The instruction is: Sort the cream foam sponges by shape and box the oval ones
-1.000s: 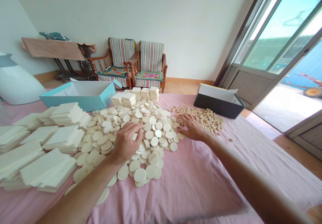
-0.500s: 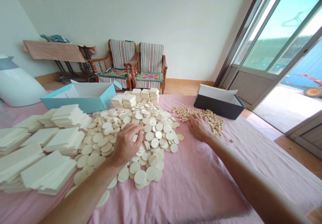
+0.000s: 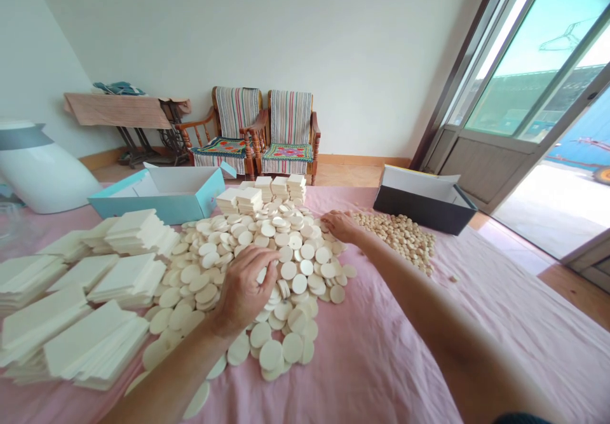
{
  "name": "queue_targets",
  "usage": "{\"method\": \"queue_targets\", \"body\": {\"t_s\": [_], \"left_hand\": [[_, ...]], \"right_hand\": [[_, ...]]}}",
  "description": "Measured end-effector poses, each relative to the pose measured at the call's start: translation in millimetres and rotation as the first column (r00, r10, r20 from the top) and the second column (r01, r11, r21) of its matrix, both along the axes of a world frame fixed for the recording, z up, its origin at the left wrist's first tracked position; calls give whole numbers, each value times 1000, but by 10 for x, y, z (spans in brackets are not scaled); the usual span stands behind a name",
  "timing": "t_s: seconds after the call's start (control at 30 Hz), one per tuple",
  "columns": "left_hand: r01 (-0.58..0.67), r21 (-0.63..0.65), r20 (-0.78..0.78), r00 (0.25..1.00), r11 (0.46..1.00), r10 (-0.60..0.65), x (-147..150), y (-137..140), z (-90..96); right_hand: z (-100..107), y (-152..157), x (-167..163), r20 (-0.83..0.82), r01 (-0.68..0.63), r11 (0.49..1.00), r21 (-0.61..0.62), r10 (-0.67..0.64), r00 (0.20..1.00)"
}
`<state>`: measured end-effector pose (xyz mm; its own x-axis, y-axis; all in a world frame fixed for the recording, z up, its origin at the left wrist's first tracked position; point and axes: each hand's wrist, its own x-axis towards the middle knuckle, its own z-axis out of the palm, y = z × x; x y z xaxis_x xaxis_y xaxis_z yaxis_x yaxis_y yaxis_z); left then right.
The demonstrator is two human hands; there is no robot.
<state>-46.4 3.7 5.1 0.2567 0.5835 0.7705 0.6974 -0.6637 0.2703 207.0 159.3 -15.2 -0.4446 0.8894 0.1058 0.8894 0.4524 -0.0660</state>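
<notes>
A wide heap of pale round wooden discs (image 3: 271, 351) lies across the middle of the pink cloth. Over the heap's centre is my left hand (image 3: 246, 283), its fingers bent and the thumb close to them; whatever they hold is hidden. My right hand (image 3: 341, 225) reaches to the far right edge of the discs, palm down with fingers stretched out. Just right of that hand spreads a pile of small tan wooden pieces (image 3: 405, 236), partly covered by the wrist and forearm.
Stacks of pale rectangular boards (image 3: 95, 341) stand at left, with smaller square stacks (image 3: 250, 200) behind the discs. A light-blue box (image 3: 157, 208) and a black box (image 3: 419, 211) sit at the back. A white jug (image 3: 47, 173) stands far left; two wooden chairs (image 3: 290, 135) are beyond.
My right hand has moved left from the small wooden pieces to the edge of the disc heap. The left hand stays over the discs. The view has shifted slightly.
</notes>
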Motion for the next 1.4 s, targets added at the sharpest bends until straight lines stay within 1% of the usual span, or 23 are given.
{"method": "queue_targets", "body": {"t_s": [0.2, 0.3, 0.37, 0.43, 0.53, 0.63, 0.77, 0.97, 1.17, 1.4], "left_hand": [[1, 10, -5, 1000, 1000, -1, 19, 6, 8], [1, 14, -4, 1000, 1000, -1, 20, 8, 4], [2, 18, -1, 1000, 1000, -2, 22, 4, 3], [7, 22, 0, 1000, 1000, -7, 27, -8, 2], [19, 28, -8, 1000, 999, -19, 47, -43, 3], [32, 36, -26, 999, 999, -31, 76, -93, 12], [63, 31, -22, 998, 998, -62, 112, -158, 59], [96, 9, -2, 995, 995, -96, 139, -216, 124], [161, -31, 21, 987, 986, -161, 184, -257, 83], [130, -33, -15, 991, 991, -130, 183, -265, 32]], "right_hand": [[42, -198, 283, 57, 75, 995, 72, -79, 995], [90, -341, 432, 25, 114, 990, 85, -117, 993], [121, -484, 484, -55, 153, 981, 123, -147, 988], [133, -674, 487, -180, 186, 966, 178, -153, 972], [84, -982, 428, -347, 156, 962, 225, -71, 935], [-26, -1181, 367, -406, 102, 961, 256, 11, 914], [-129, -1222, 356, -391, 48, 963, 266, 63, 918], [-116, -1227, 380, -387, 7, 969, 248, 93, 917], [-146, -1267, 345, -396, -12, 968, 249, 114, 911], [-243, -1248, 271, -355, -66, 954, 292, 172, 919]]}}
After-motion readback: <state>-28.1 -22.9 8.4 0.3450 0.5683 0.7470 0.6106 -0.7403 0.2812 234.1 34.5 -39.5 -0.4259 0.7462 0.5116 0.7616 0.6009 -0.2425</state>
